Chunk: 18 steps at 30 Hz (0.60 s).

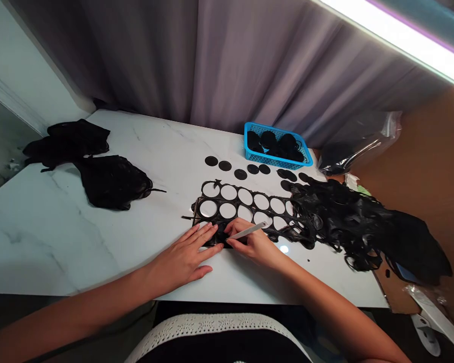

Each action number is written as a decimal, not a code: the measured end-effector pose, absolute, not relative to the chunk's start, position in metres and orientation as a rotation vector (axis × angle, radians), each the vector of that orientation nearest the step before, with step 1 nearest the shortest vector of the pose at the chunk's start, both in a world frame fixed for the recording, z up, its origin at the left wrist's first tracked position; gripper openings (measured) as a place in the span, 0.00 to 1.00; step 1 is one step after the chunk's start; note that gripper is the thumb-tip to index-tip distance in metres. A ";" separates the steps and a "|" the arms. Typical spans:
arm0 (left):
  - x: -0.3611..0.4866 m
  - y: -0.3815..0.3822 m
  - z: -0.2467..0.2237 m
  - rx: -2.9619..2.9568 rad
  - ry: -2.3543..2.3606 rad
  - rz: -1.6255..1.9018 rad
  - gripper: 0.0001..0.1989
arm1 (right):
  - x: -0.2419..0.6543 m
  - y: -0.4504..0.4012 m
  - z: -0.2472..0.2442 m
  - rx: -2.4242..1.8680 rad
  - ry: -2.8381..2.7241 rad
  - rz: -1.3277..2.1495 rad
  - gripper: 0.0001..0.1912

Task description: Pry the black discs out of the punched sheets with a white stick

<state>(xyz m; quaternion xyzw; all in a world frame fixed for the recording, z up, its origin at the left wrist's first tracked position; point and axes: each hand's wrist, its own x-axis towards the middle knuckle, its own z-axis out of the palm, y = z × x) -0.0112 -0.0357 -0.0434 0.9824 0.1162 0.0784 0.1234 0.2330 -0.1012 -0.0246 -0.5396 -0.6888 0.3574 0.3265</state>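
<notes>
Two bare hands meet at the near side of a white marble-patterned desk (60, 242), beyond a strip of white eyelet trim (219, 322) at the person's lap. The left hand (183, 257) lies palm down with its fingers stretched out and loosely spread; they grip nothing, and their tips rest on the near left corner of a black sheet (218, 201). The right hand (251, 243) has its fingers closed around a slim pale stick (251, 230), its lower end pointing down at the sheet just beside the left fingertips.

The sheet lies flat on the desk, under and beyond the hands, with rows of round holes showing white through it. Its right end runs into a tangle of black scraps (325, 212); where one stops and the other starts I cannot tell. Black cloth (416, 247) trails from the tangle past the desk's right edge.

To the left, well apart from the hands, sit two dark cloth heaps (113, 181). Past the sheet, black discs (240, 174) are scattered, a few overlapping. Behind them a blue basket (280, 161) holds dark round bundles (268, 139), with a clear plastic bag (366, 138) to its right. A grey-purple curtain (230, 60) hangs at the back, and a bright light (408, 35) crosses the upper right.
</notes>
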 end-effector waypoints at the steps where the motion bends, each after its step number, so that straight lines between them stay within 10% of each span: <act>1: -0.011 -0.036 -0.043 2.865 0.338 0.226 0.28 | 0.233 -0.101 -0.025 -1.415 -1.810 0.931 0.11; 10: -0.014 -0.035 -0.047 2.860 0.331 0.270 0.28 | 0.223 -0.113 -0.041 -1.422 -2.168 0.470 0.07; 18: -0.016 -0.037 -0.052 2.845 0.367 0.306 0.29 | 0.352 -0.112 -0.018 -2.145 -1.267 -0.254 0.10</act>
